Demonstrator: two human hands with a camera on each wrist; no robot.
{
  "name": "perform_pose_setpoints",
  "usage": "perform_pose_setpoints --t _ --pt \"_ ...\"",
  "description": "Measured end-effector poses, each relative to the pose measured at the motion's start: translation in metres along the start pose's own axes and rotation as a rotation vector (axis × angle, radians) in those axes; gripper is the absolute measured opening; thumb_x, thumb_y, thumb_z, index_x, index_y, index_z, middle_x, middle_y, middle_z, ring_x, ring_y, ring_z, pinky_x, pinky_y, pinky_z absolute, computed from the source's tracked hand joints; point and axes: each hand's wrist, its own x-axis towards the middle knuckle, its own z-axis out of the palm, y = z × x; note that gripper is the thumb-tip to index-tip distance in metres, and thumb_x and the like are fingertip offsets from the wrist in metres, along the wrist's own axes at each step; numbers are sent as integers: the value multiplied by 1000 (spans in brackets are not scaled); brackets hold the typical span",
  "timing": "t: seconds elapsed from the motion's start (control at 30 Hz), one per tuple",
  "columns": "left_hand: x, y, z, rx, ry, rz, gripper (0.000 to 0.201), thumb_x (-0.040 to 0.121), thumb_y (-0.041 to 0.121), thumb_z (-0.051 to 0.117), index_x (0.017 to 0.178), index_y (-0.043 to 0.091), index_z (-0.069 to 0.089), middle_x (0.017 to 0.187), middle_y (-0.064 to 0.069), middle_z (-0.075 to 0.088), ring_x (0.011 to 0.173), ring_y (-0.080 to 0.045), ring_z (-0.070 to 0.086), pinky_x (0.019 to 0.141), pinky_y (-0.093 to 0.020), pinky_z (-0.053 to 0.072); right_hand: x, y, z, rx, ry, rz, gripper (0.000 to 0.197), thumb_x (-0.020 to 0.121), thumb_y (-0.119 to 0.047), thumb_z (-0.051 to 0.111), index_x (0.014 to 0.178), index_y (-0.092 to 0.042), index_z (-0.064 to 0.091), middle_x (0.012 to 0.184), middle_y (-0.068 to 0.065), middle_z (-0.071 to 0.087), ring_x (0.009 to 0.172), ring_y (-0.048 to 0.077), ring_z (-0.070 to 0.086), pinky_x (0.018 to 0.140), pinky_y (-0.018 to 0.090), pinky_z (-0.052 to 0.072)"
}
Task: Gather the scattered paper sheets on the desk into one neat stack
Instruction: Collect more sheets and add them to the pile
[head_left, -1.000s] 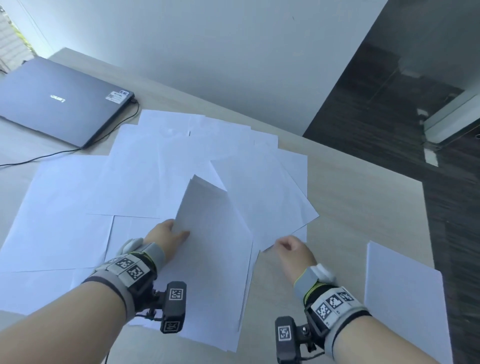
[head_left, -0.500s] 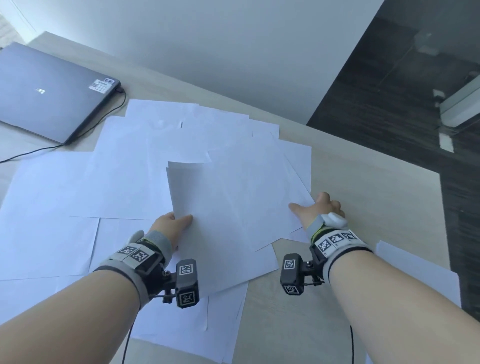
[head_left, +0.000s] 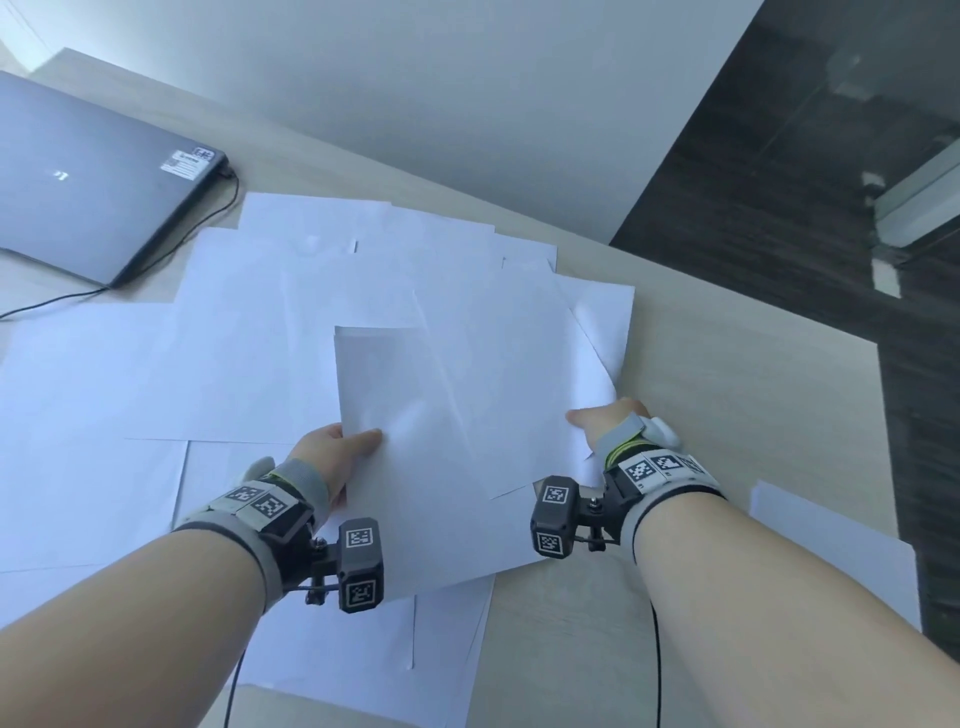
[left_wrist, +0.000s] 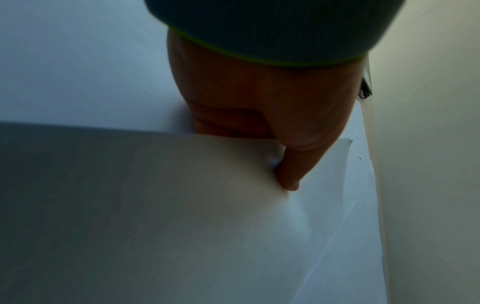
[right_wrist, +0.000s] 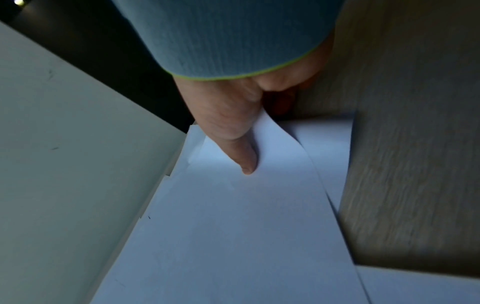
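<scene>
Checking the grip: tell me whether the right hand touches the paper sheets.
Touching. In the right wrist view, the right hand lays its thumb on the paper sheets, pinching their edge.

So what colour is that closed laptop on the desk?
Dark grey, the laptop has a small white sticker near one corner; the head view shows it best.

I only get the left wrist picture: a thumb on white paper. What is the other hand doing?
Observer: The right hand pinches the right edge of the held sheets, thumb on top.
Operator: Is there more paper?
Observer: Yes, loose sheets lie spread over the desk, and a single sheet lies apart by the right forearm.
Operator: Anything besides paper?
Observer: A closed laptop at the far left, a cable running from its corner.
</scene>
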Motion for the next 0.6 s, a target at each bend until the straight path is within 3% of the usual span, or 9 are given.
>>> perform_pose_setpoints --t 0.07,0.13,0.23,0.33,0.43,0.5,0.6 --pt "1 0 0 7 2 4 16 94 16 70 108 7 68 101 -20 77 84 -36 74 83 -55 61 1 2 6 149 -25 -56 50 88 -37 64 131 -15 51 119 3 67 84 21 55 67 23 37" --pt "1 -1 0 5 -1 9 17 94 16 71 108 7 68 99 -19 77 83 -36 74 79 -53 62 0 7 12 390 -34 -130 49 88 -26 62 134 -12 52 116 7 65 87 27 56 75 30 41" --pt "2 -1 -1 5 -6 19 14 94 16 71 105 8 68 95 -18 77 78 -34 74 72 -45 62 -5 27 10 574 29 -182 27 88 -20 61 113 -10 61 93 6 66 72 26 59 64 28 43" --pt "0 0 -1 -6 0 21 13 94 17 72 103 9 69 94 -17 77 79 -35 74 78 -51 62 -5 63 4 809 145 -49 25 84 -25 62 100 -7 66 78 6 65 62 24 58 61 28 46" --pt "-2 -2 0 27 24 42 14 93 21 73 101 10 70 92 -16 78 80 -36 74 82 -53 62 -10 93 5 1039 168 70 30 82 -26 69 95 0 67 80 16 69 69 22 59 65 31 48" --pt "-7 -1 1 62 25 65 12 94 23 71 98 12 70 89 -14 77 77 -33 74 76 -46 62 -18 106 3 1125 165 85 23 85 -25 70 92 -3 67 79 8 68 73 24 62 68 33 51" --pt "-12 0 1 127 17 93 13 94 24 70 100 13 71 89 -12 77 79 -32 74 78 -41 60 -22 124 3 1190 246 140 38 87 -31 67 105 2 59 87 6 62 75 25 57 65 36 48"
